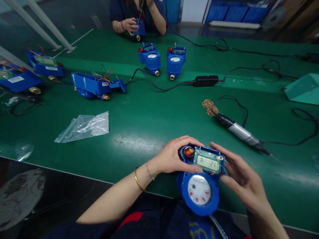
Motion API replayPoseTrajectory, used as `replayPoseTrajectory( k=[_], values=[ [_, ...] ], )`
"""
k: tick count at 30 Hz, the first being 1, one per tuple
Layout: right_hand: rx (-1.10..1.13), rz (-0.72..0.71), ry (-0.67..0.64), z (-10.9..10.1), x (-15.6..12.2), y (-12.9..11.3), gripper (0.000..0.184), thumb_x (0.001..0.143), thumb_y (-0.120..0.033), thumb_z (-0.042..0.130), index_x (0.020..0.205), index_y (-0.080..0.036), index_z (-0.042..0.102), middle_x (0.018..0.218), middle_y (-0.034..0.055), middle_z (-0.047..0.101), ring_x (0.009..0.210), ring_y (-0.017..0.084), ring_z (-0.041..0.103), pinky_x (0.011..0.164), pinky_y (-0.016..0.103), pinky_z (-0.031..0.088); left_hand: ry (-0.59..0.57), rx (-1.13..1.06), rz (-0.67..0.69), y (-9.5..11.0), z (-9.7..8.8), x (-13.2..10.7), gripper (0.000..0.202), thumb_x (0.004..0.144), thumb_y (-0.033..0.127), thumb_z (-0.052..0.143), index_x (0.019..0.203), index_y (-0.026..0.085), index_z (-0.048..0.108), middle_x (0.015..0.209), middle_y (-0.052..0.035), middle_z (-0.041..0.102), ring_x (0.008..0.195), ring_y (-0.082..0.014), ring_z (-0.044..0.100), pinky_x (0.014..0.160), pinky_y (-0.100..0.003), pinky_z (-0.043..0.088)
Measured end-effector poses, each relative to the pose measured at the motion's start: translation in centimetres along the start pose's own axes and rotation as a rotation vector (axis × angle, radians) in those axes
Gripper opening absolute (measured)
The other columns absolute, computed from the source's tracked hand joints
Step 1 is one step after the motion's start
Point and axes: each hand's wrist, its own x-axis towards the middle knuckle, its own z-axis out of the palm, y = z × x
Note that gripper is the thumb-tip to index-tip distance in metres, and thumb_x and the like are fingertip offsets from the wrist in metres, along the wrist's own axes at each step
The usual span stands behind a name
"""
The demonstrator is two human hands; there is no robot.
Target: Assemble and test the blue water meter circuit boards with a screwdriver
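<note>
I hold a blue water meter (200, 186) at the near edge of the green table (149, 116). Its white dial faces up and its small screen (207, 162) reads "A- 21". My left hand (174, 156) is wrapped round the meter's upper left side, by a red button. My right hand (239, 176) grips the right side, its thumb under the screen's edge and its fingers along the casing.
A soldering iron (239, 131) with a brass wool pad (209, 107) lies right of centre, its cables trailing. Two blue meters (161, 59) stand farther back, and more lie at left (97, 85). A plastic bag (84, 126) lies left. Another person's hands (132, 25) hold a meter across the table.
</note>
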Motion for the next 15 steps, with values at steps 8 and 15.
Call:
replayPoseTrajectory(
  k=[8,15],
  values=[
    [-0.039,-0.043,0.038,0.49,-0.24,0.85,0.049,0.093,-0.025,0.064,0.141,-0.033,0.054,0.149,0.0053,0.051,0.138,0.021,0.048,0.111,0.032,0.042,-0.003,-0.016,-0.057,0.46,0.23,0.15,0.056,0.069,0.037,0.088,0.117,0.019,0.065,0.119,-0.0089,0.066,0.111,-0.0254,0.062,0.100,-0.039,0.047],
    [-0.063,-0.024,0.046,0.15,-0.32,0.59,0.047,0.094,-0.026,0.063,0.140,-0.036,0.055,0.148,0.0036,0.052,0.138,0.019,0.048,0.109,0.028,0.045,-0.013,-0.015,-0.069,0.22,0.72,-0.16,0.061,0.073,0.038,0.086,0.127,0.024,0.063,0.125,-0.0085,0.064,0.116,-0.0265,0.061,0.105,-0.042,0.044]
  ],
)
